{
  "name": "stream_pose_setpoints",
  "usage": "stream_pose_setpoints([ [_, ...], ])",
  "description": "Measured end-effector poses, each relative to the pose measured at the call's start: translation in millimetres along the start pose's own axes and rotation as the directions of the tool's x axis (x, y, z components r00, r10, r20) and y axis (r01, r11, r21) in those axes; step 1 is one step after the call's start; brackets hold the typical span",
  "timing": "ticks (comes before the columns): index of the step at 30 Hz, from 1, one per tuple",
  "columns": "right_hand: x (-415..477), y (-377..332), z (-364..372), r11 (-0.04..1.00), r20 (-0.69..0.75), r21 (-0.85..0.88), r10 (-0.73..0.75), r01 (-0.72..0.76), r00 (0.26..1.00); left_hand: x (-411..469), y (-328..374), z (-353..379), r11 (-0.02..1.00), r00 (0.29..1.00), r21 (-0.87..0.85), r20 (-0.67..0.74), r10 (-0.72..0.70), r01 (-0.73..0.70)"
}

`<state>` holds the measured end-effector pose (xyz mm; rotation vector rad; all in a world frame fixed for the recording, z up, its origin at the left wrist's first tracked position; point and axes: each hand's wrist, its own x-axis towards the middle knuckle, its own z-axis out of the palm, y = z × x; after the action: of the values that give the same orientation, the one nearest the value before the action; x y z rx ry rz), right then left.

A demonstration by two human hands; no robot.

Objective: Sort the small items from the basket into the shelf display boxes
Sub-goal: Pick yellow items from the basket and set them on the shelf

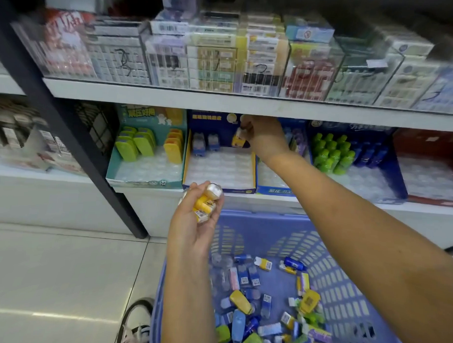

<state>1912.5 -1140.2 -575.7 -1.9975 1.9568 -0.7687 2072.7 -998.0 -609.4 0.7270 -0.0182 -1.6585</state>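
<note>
Right hand (262,135) grips one yellow item (238,139) over the navy display box (220,171), label blurred; left hand (193,221) clasps several yellow items (206,204), count unclear.

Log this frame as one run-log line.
right hand: placing yellow item in navy display box | left hand: holding spare yellow items | basket: many unsorted

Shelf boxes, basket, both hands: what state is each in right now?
Right hand: holding a small yellow item over the dark blue display box.
Left hand: gripping several yellow items.
Dark blue display box: mostly unfilled.
Blue plastic basket: holds many loose items.
</note>
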Motion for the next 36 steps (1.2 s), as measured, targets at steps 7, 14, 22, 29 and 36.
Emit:
stream_pose_setpoints([
  [7,11.2,-5.4,13.6,0.978,0.118,-0.165,-0.109,0.128,0.987,1.8,-2.8,-2.3,0.999,0.999,0.012,-0.021,-0.036,0.036],
  [14,18.0,-15.5,17.4,0.961,0.120,-0.245,-0.103,0.130,0.987,7.8,-2.6,-9.3,0.997,1.000,0.073,-0.005,-0.016,0.016],
  [22,-4.7,-34.2,6.9,0.984,0.185,-0.162,-0.039,0.070,0.982,5.3,-1.1,-10.0,0.998,0.999,0.047,0.009,0.035,-0.035],
  [29,-103.3,-41.4,-23.9,0.894,0.577,0.388,-0.045,-0.225,0.815,-1.3,-7.5,-4.7,0.968,0.977,0.153,-0.040,0.209,-0.201],
  [36,-113.1,-36.4,-16.4,0.314,0.718,0.621,0.137,-0.718,0.682,-2.7,-10.1,5.3,0.824,0.882,0.322,0.092,0.462,-0.466],
])
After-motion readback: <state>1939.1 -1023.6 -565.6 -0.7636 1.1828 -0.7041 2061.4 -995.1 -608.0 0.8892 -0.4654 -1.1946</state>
